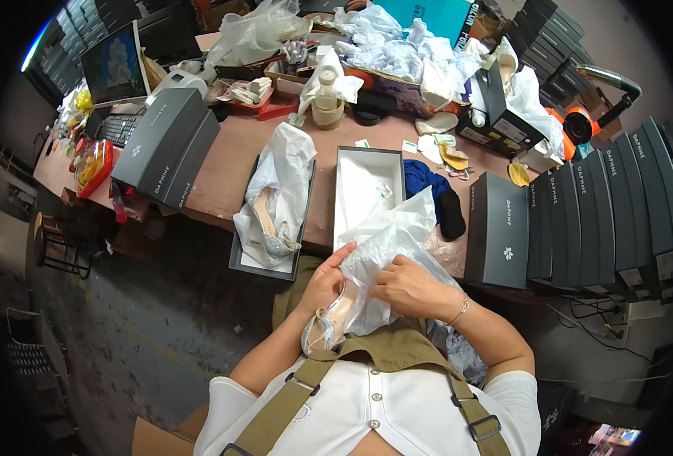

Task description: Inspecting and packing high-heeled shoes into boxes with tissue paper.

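Close to my body, my left hand (326, 280) is closed on a pale shoe (339, 310) that has a beige insole and a silvery bow at the toe. White tissue paper (397, 235) bunches around the shoe's far end and hides it. My right hand (412, 289) has its fingers curled into the tissue, gripping it. Beyond my hands lies an open shoebox (370, 151) with a white inside and a small packet in it. To its left, a glittery silver shoe (264, 216) rests on tissue in another grey shoebox (300, 267).
Closed dark grey shoeboxes (498, 228) stand in a row at the right. More boxes (158, 144) sit at the left near a monitor (114, 64). A blue cloth (422, 178), a tape roll (327, 106) and a pile of crumpled paper (386, 45) occupy the far table.
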Demonstrator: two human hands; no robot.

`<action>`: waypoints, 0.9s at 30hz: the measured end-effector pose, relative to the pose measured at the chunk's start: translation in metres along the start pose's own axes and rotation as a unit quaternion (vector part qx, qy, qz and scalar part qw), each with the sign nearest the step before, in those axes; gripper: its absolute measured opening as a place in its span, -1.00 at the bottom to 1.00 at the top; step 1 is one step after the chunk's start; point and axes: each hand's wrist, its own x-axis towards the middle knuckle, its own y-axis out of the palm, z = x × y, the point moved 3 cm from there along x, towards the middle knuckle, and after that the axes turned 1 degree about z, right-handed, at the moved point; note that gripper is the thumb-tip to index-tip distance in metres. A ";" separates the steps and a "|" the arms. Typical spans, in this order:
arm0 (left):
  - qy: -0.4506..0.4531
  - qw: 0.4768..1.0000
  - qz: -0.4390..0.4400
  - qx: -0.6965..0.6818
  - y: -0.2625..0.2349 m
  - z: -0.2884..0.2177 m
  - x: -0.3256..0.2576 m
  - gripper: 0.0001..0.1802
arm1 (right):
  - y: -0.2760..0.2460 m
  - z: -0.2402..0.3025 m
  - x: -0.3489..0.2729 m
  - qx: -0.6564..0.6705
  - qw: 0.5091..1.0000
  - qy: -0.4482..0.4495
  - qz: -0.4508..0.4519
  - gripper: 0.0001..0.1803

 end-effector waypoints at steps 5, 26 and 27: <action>0.040 0.993 0.009 0.109 0.017 -0.004 0.002 -0.30 | -0.004 0.004 0.000 -0.014 0.999 0.028 0.013 -0.93; 0.167 0.948 -0.013 0.272 0.024 -0.066 0.005 -0.29 | -0.019 -0.091 -0.007 0.392 0.867 0.272 -0.143 -0.75; 0.198 0.940 -0.021 0.278 0.027 -0.071 0.007 -0.29 | -0.022 -0.096 -0.004 0.378 0.864 0.281 -0.177 -0.77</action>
